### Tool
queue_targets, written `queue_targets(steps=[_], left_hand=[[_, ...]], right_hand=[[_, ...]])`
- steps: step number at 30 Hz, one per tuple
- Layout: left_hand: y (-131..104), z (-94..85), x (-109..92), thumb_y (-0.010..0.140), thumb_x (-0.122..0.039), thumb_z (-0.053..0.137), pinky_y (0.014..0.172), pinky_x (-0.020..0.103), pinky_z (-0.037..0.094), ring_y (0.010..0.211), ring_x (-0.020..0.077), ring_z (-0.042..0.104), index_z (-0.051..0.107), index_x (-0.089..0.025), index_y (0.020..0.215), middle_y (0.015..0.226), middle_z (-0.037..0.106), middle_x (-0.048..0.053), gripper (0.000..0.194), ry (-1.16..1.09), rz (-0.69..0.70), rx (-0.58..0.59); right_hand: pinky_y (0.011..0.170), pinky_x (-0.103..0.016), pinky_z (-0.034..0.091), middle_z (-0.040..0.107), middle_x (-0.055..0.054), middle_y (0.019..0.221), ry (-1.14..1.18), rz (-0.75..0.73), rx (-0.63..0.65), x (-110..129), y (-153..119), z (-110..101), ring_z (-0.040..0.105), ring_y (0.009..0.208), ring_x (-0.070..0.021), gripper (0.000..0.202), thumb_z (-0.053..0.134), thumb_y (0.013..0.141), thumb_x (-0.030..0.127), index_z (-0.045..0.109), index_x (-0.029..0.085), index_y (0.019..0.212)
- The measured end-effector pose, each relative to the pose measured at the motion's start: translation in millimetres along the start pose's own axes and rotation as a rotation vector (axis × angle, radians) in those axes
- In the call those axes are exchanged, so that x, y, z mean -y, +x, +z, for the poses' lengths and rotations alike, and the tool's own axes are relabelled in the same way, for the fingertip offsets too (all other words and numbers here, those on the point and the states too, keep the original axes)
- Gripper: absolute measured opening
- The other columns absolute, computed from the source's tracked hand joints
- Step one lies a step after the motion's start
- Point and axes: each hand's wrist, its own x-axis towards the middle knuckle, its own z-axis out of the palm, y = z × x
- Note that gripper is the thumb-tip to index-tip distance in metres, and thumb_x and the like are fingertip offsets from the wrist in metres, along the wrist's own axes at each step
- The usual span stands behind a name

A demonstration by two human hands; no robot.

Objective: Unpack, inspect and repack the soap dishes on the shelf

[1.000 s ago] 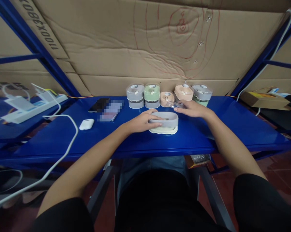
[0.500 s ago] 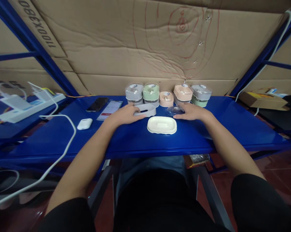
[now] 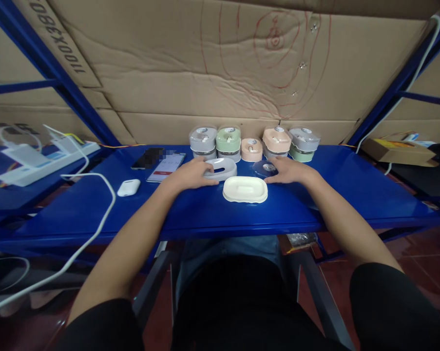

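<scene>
A grey oval piece point(image 3: 228, 171) with a dark slot in its middle lies on the blue table. My left hand point(image 3: 195, 174) is at its left end, thumb stretched out in front and fingers behind, spread and not closed round it. To the right lies a clear plastic lid point(image 3: 260, 168) with a round label. Beside its right edge rests my right hand point(image 3: 288, 170), thumb and fingers apart; some fingertips are hard to make out. Between the hands and nearer me sits a cream oval tray point(image 3: 245, 189) with a raised bar in its centre.
Behind stand stacked boxes with clear lids: grey point(image 3: 202, 140), green point(image 3: 228, 140), peach point(image 3: 277, 140) and another grey point(image 3: 305, 140), plus a small peach box point(image 3: 251, 149). At left are two phones point(image 3: 165, 167), a white earbud case point(image 3: 128, 187) and a white cable point(image 3: 106, 219).
The grey piece and the clear lid now lie flatter, the grey piece a touch further right. My left thumb has drawn back slightly, and my right hand has shifted a little.
</scene>
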Motion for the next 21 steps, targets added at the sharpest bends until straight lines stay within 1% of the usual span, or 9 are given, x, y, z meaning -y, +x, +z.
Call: queue_targets(steps=[2,4,6,8,11,15,17,21], left_hand=[[-2.7,-4.8,-6.0,0.085,-0.072,0.078,0.112,0.059,0.057,0.120,0.0429,0.073,0.084,-0.022,0.108,0.129,0.077,0.018,0.056,-0.002,-0.018,-0.050],[-5.9,-10.0,-15.9,0.088,-0.074,0.076,0.116,0.062,0.056,0.124,0.0441,0.072,0.085,-0.021,0.112,0.136,0.075,0.019,0.059,-0.023,-0.017,-0.106],[-8.7,-12.5,-28.5,0.092,-0.073,0.076,0.122,0.062,0.052,0.133,0.0441,0.071,0.085,-0.021,0.117,0.147,0.071,0.019,0.059,-0.076,0.033,-0.153],[-10.3,-9.9,-41.8,0.094,-0.070,0.078,0.129,0.061,0.048,0.143,0.0433,0.066,0.085,-0.022,0.120,0.156,0.066,0.018,0.056,-0.147,0.134,-0.180],[-10.1,3.6,-58.5,0.091,-0.063,0.086,0.131,0.060,0.047,0.149,0.0414,0.063,0.084,-0.024,0.120,0.162,0.062,0.015,0.048,-0.224,0.258,-0.144],[-7.5,23.1,-69.4,0.090,-0.058,0.090,0.128,0.060,0.050,0.147,0.0404,0.064,0.083,-0.025,0.122,0.161,0.061,0.016,0.047,-0.277,0.341,-0.045],[-6.8,27.4,-70.7,0.090,-0.057,0.089,0.127,0.060,0.051,0.146,0.0392,0.065,0.082,-0.025,0.122,0.159,0.062,0.015,0.045,-0.292,0.357,-0.016],[-7.6,27.7,-71.1,0.088,-0.054,0.091,0.126,0.062,0.052,0.145,0.0392,0.065,0.082,-0.027,0.121,0.159,0.061,0.014,0.044,-0.316,0.363,0.000]], right_hand=[[0.116,-0.066,0.058,0.067,-0.031,0.157,-0.004,0.003,0.001,0.4,0.0,-0.1,0.067,0.142,-0.0541,0.102,0.076,0.089,0.078,0.057,0.011,0.164],[0.116,-0.065,0.058,0.066,-0.031,0.158,-0.004,0.005,0.011,0.6,-0.2,-0.6,0.066,0.143,-0.0538,0.101,0.075,0.090,0.078,0.058,0.010,0.163],[0.115,-0.067,0.058,0.067,-0.031,0.157,0.006,-0.002,0.011,0.7,-0.5,-1.1,0.067,0.141,-0.0543,0.098,0.076,0.090,0.077,0.060,0.011,0.161],[0.115,-0.068,0.058,0.068,-0.030,0.156,0.020,-0.009,0.001,0.6,-0.7,-1.2,0.068,0.139,-0.0549,0.095,0.078,0.090,0.075,0.061,0.012,0.159],[0.115,-0.068,0.058,0.068,-0.028,0.156,0.031,0.001,-0.010,-0.1,-0.2,-0.7,0.068,0.139,-0.0545,0.092,0.079,0.090,0.073,0.062,0.015,0.159],[0.117,-0.067,0.057,0.066,-0.029,0.160,0.034,0.010,-0.004,-1.9,1.1,0.9,0.066,0.143,-0.0547,0.090,0.081,0.090,0.066,0.060,0.015,0.162],[0.118,-0.067,0.056,0.064,-0.030,0.162,0.034,0.006,-0.007,-2.8,1.6,1.9,0.065,0.145,-0.0551,0.090,0.080,0.091,0.065,0.060,0.013,0.162],[0.118,-0.066,0.057,0.066,-0.029,0.161,0.021,-0.002,-0.018,-4.3,2.2,3.2,0.066,0.144,-0.0536,0.090,0.078,0.093,0.068,0.061,0.014,0.162]])
